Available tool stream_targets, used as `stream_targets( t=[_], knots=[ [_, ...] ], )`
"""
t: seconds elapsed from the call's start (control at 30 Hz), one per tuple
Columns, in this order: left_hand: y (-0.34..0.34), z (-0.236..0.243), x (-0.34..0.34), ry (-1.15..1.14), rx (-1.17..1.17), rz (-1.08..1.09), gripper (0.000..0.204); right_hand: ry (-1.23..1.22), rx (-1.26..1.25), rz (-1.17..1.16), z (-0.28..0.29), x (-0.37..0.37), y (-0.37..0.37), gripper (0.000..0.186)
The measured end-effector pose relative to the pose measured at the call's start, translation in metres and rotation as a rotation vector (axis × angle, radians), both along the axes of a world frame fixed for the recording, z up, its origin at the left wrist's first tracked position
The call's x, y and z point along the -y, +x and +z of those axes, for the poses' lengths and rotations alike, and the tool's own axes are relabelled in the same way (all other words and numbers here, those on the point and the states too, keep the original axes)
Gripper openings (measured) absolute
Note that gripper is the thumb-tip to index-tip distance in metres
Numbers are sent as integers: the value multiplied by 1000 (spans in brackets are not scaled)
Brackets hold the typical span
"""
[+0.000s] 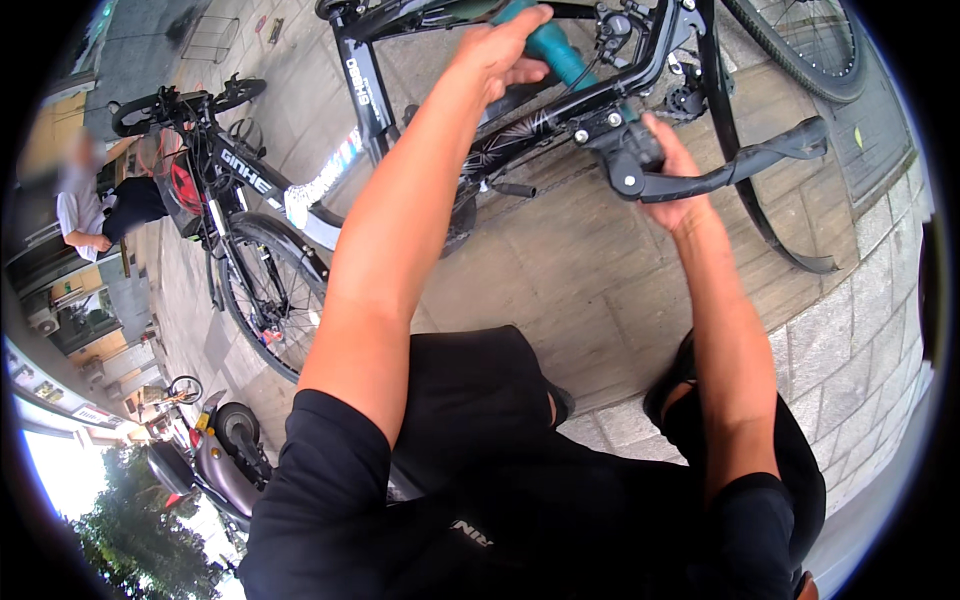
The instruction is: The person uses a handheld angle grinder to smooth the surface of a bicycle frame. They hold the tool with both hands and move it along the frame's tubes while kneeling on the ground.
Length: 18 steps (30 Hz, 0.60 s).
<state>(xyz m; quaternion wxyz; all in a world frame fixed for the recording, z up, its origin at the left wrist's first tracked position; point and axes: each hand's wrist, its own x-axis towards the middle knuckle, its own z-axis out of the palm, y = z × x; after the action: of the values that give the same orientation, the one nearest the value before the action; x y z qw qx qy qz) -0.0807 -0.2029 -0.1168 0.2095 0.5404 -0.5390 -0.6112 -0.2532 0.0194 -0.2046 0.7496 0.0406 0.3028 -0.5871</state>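
Observation:
A black bicycle frame [505, 140] lies across the top of the view, with gears, a chain and a long curved mudguard [775, 245]. My left hand [500, 60] is closed around the thick end of a teal tube-shaped object [558, 55] over the frame. My right hand [665, 175] is closed around a black bolted fitting [625, 160] at the lower end of the teal object; part of my fingers is hidden behind it. A long black lever [755, 162] sticks out rightward from this fitting.
A second black bicycle [225, 170] stands at the left. A seated person [90, 210] in a white top and dark trousers is beyond it. A motor scooter [215, 460] is at the lower left. A wheel [835, 75] is at the upper right, on paving [845, 330].

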Motion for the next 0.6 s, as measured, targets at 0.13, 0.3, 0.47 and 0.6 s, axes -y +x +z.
stream_targets(
  t=[0.13,0.3,0.47,0.6],
  knots=[
    [0,-19,22,206,-71,106,43,-35,-99,-30,17,12,-9,32],
    [-2,-25,16,313,-247,77,37,78,-321,-12,48,17,-26,31],
    [-6,-28,24,309,-304,125,33,59,-543,157,51,29,-55,41],
    [-5,-34,31,300,-389,142,31,37,-411,144,35,50,-79,40]
  ],
)
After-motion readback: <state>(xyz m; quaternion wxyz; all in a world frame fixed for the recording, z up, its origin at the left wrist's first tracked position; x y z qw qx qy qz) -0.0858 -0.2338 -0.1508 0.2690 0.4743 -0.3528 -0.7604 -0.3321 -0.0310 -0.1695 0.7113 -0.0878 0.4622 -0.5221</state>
